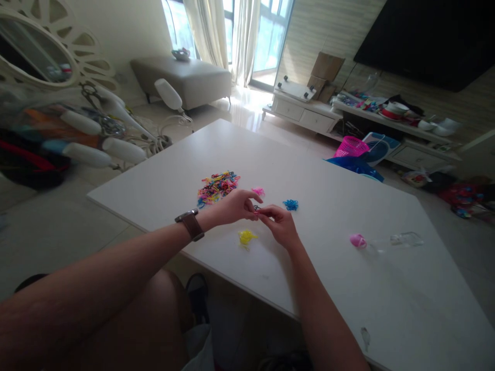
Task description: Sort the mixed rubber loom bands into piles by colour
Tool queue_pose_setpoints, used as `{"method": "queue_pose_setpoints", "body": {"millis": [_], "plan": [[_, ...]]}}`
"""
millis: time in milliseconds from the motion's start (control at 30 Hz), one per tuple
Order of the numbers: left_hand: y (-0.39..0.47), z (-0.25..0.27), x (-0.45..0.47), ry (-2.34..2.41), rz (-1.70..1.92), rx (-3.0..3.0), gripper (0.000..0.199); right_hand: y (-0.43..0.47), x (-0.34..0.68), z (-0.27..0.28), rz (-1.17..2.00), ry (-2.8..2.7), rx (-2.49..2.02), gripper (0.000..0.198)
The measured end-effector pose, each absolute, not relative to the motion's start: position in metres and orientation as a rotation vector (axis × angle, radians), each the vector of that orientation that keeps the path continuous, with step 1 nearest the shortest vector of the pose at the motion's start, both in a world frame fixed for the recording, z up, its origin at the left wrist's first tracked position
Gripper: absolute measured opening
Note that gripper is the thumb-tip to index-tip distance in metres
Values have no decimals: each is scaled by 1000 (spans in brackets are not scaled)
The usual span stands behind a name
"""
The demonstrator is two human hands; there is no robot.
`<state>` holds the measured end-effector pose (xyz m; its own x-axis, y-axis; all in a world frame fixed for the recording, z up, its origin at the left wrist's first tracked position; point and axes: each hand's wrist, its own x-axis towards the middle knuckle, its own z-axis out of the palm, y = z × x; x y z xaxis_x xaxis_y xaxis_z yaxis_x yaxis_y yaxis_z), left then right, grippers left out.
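My left hand [238, 205], with a brown-strapped watch [190, 224] on the wrist, is above the white table [325, 201]. Its fingers pinch together close to the fingertips of my right hand [282, 225], which are closed as well. Small dark and reddish rubber bands [257, 208] show between the two sets of fingertips; how many is hidden. Beyond my left hand lies a mixed heap of coloured rubber bands [218, 186]. Sorted by colour, a pink pile [258, 192], a blue pile [291, 205] and a yellow pile [246, 237] surround my hands.
On the table's right lie a pink rounded object [358, 240] and a clear bottle-like container [407, 239]. White lamp-like heads on stalks [168, 94] stand left of the table. A pink basket [351, 147] is on the floor beyond, before a low cabinet [305, 117].
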<state>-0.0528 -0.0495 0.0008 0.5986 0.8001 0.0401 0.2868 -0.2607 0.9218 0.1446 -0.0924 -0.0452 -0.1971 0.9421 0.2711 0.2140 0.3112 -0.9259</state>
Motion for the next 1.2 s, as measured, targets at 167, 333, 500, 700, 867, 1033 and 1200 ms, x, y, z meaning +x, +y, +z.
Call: {"method": "queue_pose_setpoints", "body": {"millis": [167, 333, 500, 700, 867, 1033, 1200], "plan": [[-49, 4, -52, 901, 609, 1868, 15, -92, 146, -43, 925, -1621, -1115, 20], [-46, 7, -51, 911, 607, 1918, 11, -91, 148, -41, 878, -1610, -1169, 23], [-38, 4, -51, 954, 623, 1964, 9, -87, 158, -41, 852, -1506, -1248, 26], [-13, -12, -63, 1125, 709, 1923, 11, -80, 172, -44, 747, -1201, -1347, 24], [5, -24, -61, 1234, 793, 1747, 12, -78, 176, -46, 742, -1149, -1351, 25], [18, -37, -43, 1333, 927, 1604, 17, -79, 180, -49, 730, -1144, -1365, 25], [26, -40, -29, 1280, 956, 1506, 20, -79, 182, -53, 716, -1137, -1367, 27]]}}
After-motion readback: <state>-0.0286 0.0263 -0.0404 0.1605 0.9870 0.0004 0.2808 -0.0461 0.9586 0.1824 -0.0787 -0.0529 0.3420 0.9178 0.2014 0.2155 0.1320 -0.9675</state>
